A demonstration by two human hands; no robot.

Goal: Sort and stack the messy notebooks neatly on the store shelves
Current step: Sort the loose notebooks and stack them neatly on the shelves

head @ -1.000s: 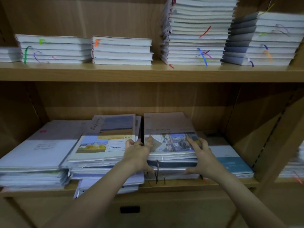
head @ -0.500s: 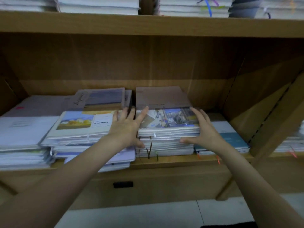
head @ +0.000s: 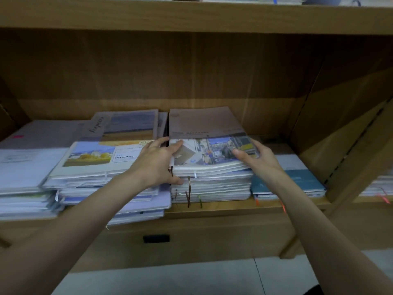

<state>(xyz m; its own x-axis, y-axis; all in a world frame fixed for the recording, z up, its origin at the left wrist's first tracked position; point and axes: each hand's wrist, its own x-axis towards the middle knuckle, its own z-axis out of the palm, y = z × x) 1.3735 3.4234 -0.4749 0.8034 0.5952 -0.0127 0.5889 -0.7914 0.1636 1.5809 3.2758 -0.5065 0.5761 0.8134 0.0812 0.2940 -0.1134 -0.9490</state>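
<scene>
- My left hand [head: 156, 161] grips the left edge of the middle notebook stack [head: 212, 179], thumb under, fingers [head: 176, 145] on the top cover.
- My right hand [head: 258, 159] clasps the stack's right edge.
- The stack lies on the lower shelf [head: 229, 207], between a messier pile [head: 102, 177] and a teal notebook [head: 302, 180].

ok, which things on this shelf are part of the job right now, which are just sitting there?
In hand:
- left hand and right hand, gripping the middle stack
- middle stack, city-photo cover on top
- overhanging stack beside it

Just there:
- teal notebook
- grey pile, far left
- black tag below the shelf
</scene>
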